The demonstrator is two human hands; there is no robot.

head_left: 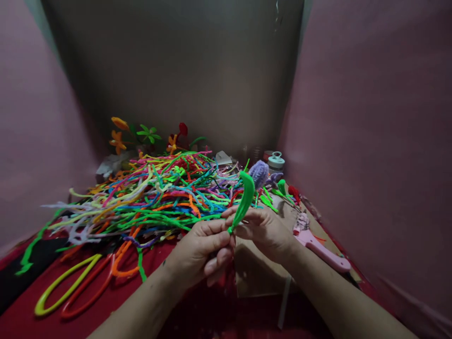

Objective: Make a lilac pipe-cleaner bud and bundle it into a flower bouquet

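Observation:
A bright green leaf of bent pipe cleaners (245,197) stands upright between my hands, its tip curving over to the left. My left hand (211,248) pinches its narrow base between thumb and fingers. Around the back and right side of the leaf, my right hand (263,230) has its fingers curled, touching it near the base. Just behind the leaf is a fuzzy purple flower head (259,174). A large heap of multicoloured pipe cleaners (169,197) lies beyond my left hand.
Scissors with yellow and red handles (70,287) lie at front left. Pink-handled pliers (326,254) rest on cardboard (259,278) at right. A glue stick (284,306) is near the front. Behind stand pipe-cleaner flowers (150,134) and a pale-lidded jar (276,161). Pink walls (370,141) flank the table.

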